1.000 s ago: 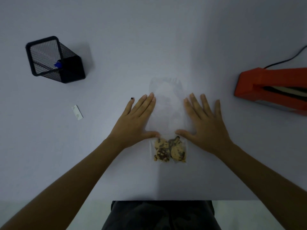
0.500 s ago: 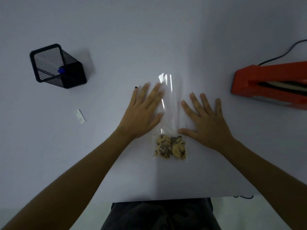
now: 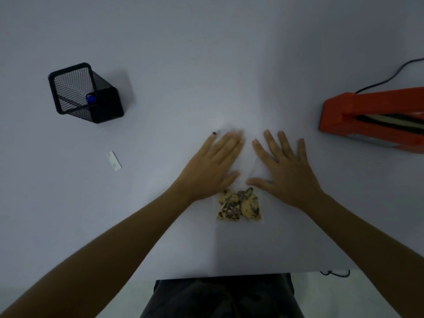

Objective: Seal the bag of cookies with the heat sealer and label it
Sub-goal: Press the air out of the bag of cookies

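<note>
At the near edge, dark patterned clothing (image 3: 220, 297) is seen below the pale tabletop (image 3: 160, 237), cut off by the frame. A little farther in, chocolate-chip cookies (image 3: 238, 206) are bunched at the closed bottom of a clear plastic bag (image 3: 249, 166), which lies flat near the middle of the tabletop; its thin film is so transparent that the upper part and mouth can barely be made out. The left hand (image 3: 213, 166) and right hand (image 3: 284, 171) are laid palm down on either side of the bag's upper part, fingers (image 3: 270, 143) spread and flat, gripping nothing; the left fingertips are blurred. To the left, a small white rectangular label (image 3: 114, 161) is seen lying flat. Farther left, a black wire-mesh pen holder (image 3: 85, 92) stands with a blue-capped pen (image 3: 91, 98) inside. At the right, the orange heat sealer (image 3: 367, 115) is cut off by the frame, and its black cord (image 3: 390, 79) runs out of view.
</note>
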